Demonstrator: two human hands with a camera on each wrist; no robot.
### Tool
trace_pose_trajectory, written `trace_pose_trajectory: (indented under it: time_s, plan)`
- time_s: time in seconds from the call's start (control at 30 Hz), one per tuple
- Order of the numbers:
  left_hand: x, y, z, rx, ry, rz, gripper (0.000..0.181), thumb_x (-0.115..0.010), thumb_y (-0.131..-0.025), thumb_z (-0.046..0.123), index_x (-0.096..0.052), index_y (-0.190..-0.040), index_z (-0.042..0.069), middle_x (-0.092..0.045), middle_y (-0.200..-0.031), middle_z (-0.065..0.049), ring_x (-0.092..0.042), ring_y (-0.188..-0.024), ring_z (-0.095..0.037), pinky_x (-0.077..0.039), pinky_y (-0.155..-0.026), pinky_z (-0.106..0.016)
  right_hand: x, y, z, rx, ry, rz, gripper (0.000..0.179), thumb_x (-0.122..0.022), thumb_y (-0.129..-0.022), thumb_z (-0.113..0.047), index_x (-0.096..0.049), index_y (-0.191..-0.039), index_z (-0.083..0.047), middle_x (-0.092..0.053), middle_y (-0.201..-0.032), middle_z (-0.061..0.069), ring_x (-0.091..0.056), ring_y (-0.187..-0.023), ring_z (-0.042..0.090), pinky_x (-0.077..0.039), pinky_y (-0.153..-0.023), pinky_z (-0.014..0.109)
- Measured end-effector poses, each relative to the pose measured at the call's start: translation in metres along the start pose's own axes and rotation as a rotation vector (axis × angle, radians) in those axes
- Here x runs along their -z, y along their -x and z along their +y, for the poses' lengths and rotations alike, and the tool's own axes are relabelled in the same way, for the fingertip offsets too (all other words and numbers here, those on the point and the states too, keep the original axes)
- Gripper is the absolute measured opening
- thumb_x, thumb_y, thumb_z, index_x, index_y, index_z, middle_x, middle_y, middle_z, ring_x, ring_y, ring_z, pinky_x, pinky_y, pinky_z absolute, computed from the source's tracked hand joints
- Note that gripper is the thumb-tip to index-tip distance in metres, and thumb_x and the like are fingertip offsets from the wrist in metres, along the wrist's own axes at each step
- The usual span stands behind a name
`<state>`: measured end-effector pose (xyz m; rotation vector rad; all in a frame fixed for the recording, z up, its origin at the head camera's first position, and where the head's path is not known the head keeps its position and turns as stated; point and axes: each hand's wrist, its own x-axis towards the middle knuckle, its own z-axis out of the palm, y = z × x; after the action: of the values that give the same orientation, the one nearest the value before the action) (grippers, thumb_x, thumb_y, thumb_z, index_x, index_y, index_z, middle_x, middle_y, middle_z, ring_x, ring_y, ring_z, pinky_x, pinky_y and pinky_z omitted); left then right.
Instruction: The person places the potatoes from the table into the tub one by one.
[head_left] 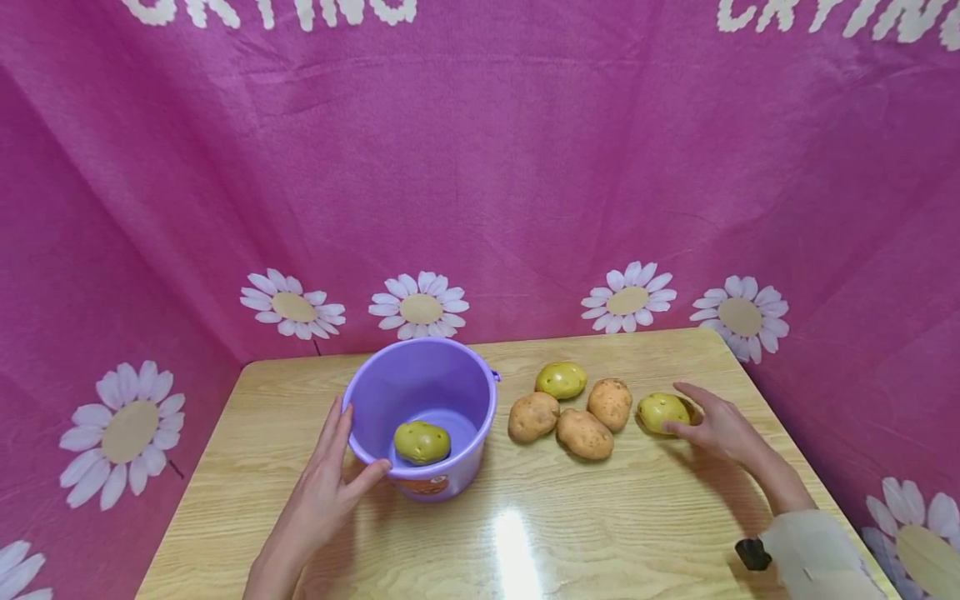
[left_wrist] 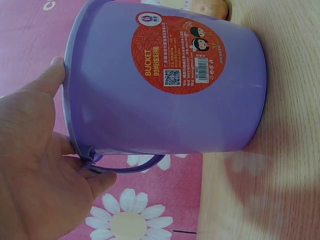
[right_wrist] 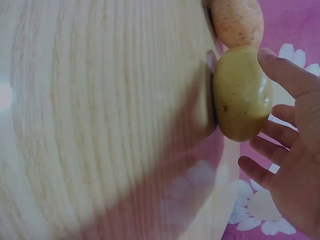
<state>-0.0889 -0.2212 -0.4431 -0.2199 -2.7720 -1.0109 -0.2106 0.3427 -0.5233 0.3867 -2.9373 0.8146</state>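
My left hand [head_left: 318, 492] holds the purple bucket [head_left: 468, 467] by its rim, thumb at the front and fingers along the left side. In the left wrist view, fingers curl by the bucket's handle [left_wrist: 135, 169]. Inside the bucket lies one glossy yellow-green potato [head_left: 422, 443]. On the right, my right hand [head_left: 716, 429] is spread around another yellow-green potato [head_left: 663, 412] on the table. The right wrist view shows the thumb tip at this potato's edge and the other fingers loosely bent beside it.
Between bucket and right hand lie several more potatoes: three brown ones [head_left: 585, 434] and a yellow-green one [head_left: 561, 380]. The wooden table [head_left: 600, 533] backs onto a pink cloth [head_left: 480, 183] with daisies, which also hangs at both sides.
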Motion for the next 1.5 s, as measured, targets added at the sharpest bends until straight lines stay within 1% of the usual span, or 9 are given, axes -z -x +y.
trace_pose_trajectory:
  time_s: [0.07, 0.27, 0.37, 0.5, 0.67, 0.8, 1.07, 1.3, 1.5]
  plan:
    - [0.000, -0.001, 0.000, 0.006, -0.002, -0.004, 0.091, -0.061, -0.084, 0.052, -0.012, -0.151, 0.014, 0.001, -0.155, 0.004, -0.017, -0.137, -0.031, -0.025, -0.104, -0.055, -0.002, 0.000, 0.002, -0.007, -0.006, -0.013, 0.083, -0.073, -0.076, -0.047, -0.043, -0.134, 0.002, -0.044, -0.131, 0.030, -0.042, -0.117, 0.048, -0.034, -0.093, 0.061]
    - [0.000, -0.001, 0.000, 0.006, 0.003, -0.005, 0.091, -0.061, -0.084, 0.052, -0.011, -0.151, 0.014, 0.002, -0.155, 0.004, -0.016, -0.138, -0.030, -0.025, -0.104, -0.055, -0.008, -0.001, 0.005, -0.032, -0.041, -0.050, 0.087, -0.073, -0.074, -0.049, -0.040, -0.137, 0.001, -0.045, -0.131, 0.029, -0.045, -0.115, 0.041, -0.037, -0.092, 0.057]
    - [0.000, -0.001, 0.000, 0.004, 0.003, -0.004, 0.091, -0.061, -0.084, 0.052, -0.011, -0.151, 0.014, 0.002, -0.155, 0.004, -0.016, -0.138, -0.030, -0.025, -0.104, -0.055, -0.009, -0.001, 0.006, -0.038, -0.060, -0.068, 0.088, -0.074, -0.075, -0.048, -0.038, -0.138, 0.002, -0.044, -0.132, 0.029, -0.044, -0.115, 0.042, -0.036, -0.092, 0.057]
    - [0.000, -0.001, 0.000, 0.003, -0.001, 0.000, 0.091, -0.061, -0.084, 0.052, -0.012, -0.151, 0.015, 0.002, -0.155, 0.005, -0.017, -0.137, -0.030, -0.026, -0.104, -0.056, -0.012, 0.000, 0.009, -0.027, -0.066, -0.066, 0.088, -0.074, -0.075, -0.045, -0.037, -0.139, 0.002, -0.044, -0.131, 0.030, -0.044, -0.115, 0.042, -0.036, -0.092, 0.057]
    - [0.000, -0.001, 0.001, 0.002, -0.003, 0.005, 0.091, -0.062, -0.083, 0.052, -0.011, -0.151, 0.017, 0.002, -0.155, 0.007, -0.017, -0.137, -0.030, -0.026, -0.104, -0.055, -0.015, 0.002, 0.013, -0.010, -0.059, -0.033, 0.084, -0.077, -0.076, -0.036, -0.038, -0.138, 0.004, -0.045, -0.131, 0.029, -0.046, -0.113, 0.040, -0.038, -0.091, 0.055]
    - [0.000, -0.001, 0.001, 0.001, -0.001, 0.007, 0.091, -0.062, -0.083, 0.052, -0.011, -0.151, 0.017, 0.002, -0.155, 0.007, -0.016, -0.138, -0.029, -0.026, -0.104, -0.055, -0.018, 0.004, 0.012, -0.016, -0.069, -0.003, 0.082, -0.077, -0.076, -0.032, -0.038, -0.138, 0.005, -0.045, -0.130, 0.030, -0.046, -0.112, 0.040, -0.038, -0.090, 0.054]
    - [-0.001, -0.001, -0.001, -0.007, 0.005, 0.012, 0.091, -0.063, -0.084, 0.050, -0.013, -0.151, 0.015, 0.002, -0.155, 0.006, -0.017, -0.137, -0.030, -0.026, -0.104, -0.055, -0.025, 0.007, 0.009, -0.068, -0.085, 0.044, 0.083, -0.075, -0.077, -0.037, -0.037, -0.137, 0.006, -0.044, -0.130, 0.031, -0.044, -0.114, 0.044, -0.035, -0.093, 0.058]
    - [0.000, 0.000, 0.000, -0.001, -0.003, 0.007, 0.090, -0.061, -0.084, 0.051, -0.013, -0.150, 0.013, 0.002, -0.155, 0.004, -0.017, -0.137, -0.031, -0.026, -0.104, -0.055, -0.028, 0.010, 0.004, -0.073, -0.068, 0.077, 0.085, -0.073, -0.078, -0.041, -0.036, -0.137, 0.008, -0.044, -0.128, 0.032, -0.043, -0.114, 0.046, -0.035, -0.092, 0.058]
    - [0.000, 0.000, 0.000, 0.015, -0.009, -0.001, 0.091, -0.061, -0.084, 0.053, -0.013, -0.150, 0.014, 0.002, -0.155, 0.005, -0.018, -0.137, -0.031, -0.026, -0.103, -0.056, -0.032, 0.010, 0.001, -0.060, -0.054, 0.124, 0.082, -0.074, -0.078, -0.038, -0.039, -0.136, 0.008, -0.047, -0.125, 0.031, -0.045, -0.112, 0.046, -0.036, -0.090, 0.058]
